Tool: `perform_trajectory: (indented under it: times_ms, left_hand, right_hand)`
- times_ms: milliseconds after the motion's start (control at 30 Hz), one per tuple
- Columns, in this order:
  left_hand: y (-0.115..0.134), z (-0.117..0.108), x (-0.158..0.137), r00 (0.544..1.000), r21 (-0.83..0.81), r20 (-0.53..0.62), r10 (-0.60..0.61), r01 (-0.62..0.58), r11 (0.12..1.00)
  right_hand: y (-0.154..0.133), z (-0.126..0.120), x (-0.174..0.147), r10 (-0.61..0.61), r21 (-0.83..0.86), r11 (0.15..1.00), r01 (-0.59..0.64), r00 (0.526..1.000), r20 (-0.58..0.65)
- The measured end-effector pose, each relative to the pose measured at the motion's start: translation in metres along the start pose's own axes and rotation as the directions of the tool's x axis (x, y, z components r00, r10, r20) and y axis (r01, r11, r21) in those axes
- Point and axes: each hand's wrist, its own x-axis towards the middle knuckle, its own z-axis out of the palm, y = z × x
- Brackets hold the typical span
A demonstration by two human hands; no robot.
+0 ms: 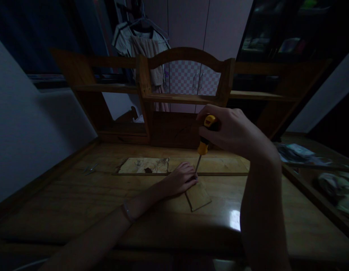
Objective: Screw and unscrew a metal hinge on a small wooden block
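Note:
My right hand point(223, 130) is wrapped around the yellow and black handle of a screwdriver point(203, 146). Its shaft slants down, and the tip meets the fingertips of my left hand point(183, 177). The left fingers are bent together around that spot; whatever they pinch is too small and dark to make out. Under and beside them lies a small square wooden board point(199, 196), turned at an angle on the desk. Behind both hands stretches a long thin wooden strip point(219, 165), and its left part carries a torn, stained light covering point(144, 165).
The wooden desktop point(86, 210) bears a few thin metal pieces point(91, 169) at left. A wooden shelf unit point(144, 81) stands along the back edge. Plastic bags or papers point(301, 152) lie at right. The room is dim.

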Motion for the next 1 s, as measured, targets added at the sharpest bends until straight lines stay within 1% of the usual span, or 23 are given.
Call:
perform_trajectory:
  times_ms: [100, 167, 267, 367, 467, 600, 667, 733, 833, 1000]
  left_hand:
    - [0.002, -0.002, -0.001, 1.000, -0.008, -0.012, -0.018, 0.018, 1.000]
    - [0.002, -0.002, -0.001, 0.999, -0.015, -0.026, -0.042, 0.042, 0.999]
    - [0.002, -0.001, -0.001, 0.997, -0.029, -0.047, -0.067, 0.065, 0.997]
    - [-0.002, 0.002, 0.000, 0.994, -0.040, -0.067, -0.085, 0.082, 0.996]
    - [-0.007, 0.006, 0.001, 0.993, -0.037, -0.078, -0.084, 0.081, 0.996]
    - [-0.011, 0.010, 0.000, 0.993, -0.059, -0.088, -0.075, 0.070, 0.996]
    - [-0.012, 0.011, 0.000, 0.994, -0.074, -0.084, -0.072, 0.065, 0.995]
    - [-0.012, 0.010, -0.001, 0.995, -0.088, -0.078, -0.064, 0.057, 0.995]
    - [-0.012, 0.009, -0.001, 0.996, -0.102, -0.073, -0.044, 0.036, 0.994]
    - [-0.012, 0.009, -0.001, 0.996, -0.098, -0.083, -0.045, 0.037, 0.995]
  right_hand:
    - [-0.004, -0.007, -0.001, 0.026, -0.008, 1.000, -0.027, 0.996, -0.083]
    - [-0.004, -0.011, -0.002, 0.017, -0.016, 1.000, -0.020, 0.988, -0.156]
    - [-0.002, -0.014, -0.005, -0.004, -0.006, 1.000, 0.003, 0.967, -0.254]
    - [-0.001, -0.017, -0.007, 0.011, 0.006, 1.000, -0.009, 0.943, -0.332]
    - [-0.004, -0.021, -0.008, 0.023, -0.008, 1.000, -0.029, 0.908, -0.418]
    - [-0.003, -0.022, -0.007, 0.045, 0.001, 0.999, -0.051, 0.882, -0.470]
    - [0.002, -0.020, -0.005, 0.026, -0.005, 0.999, -0.033, 0.853, -0.522]
    - [0.007, -0.017, -0.003, -0.006, -0.013, 1.000, -0.002, 0.808, -0.590]
    - [0.014, -0.014, -0.001, -0.034, -0.011, 0.999, 0.035, 0.778, -0.627]
    - [0.015, -0.015, -0.003, -0.021, 0.017, 0.999, 0.041, 0.773, -0.634]
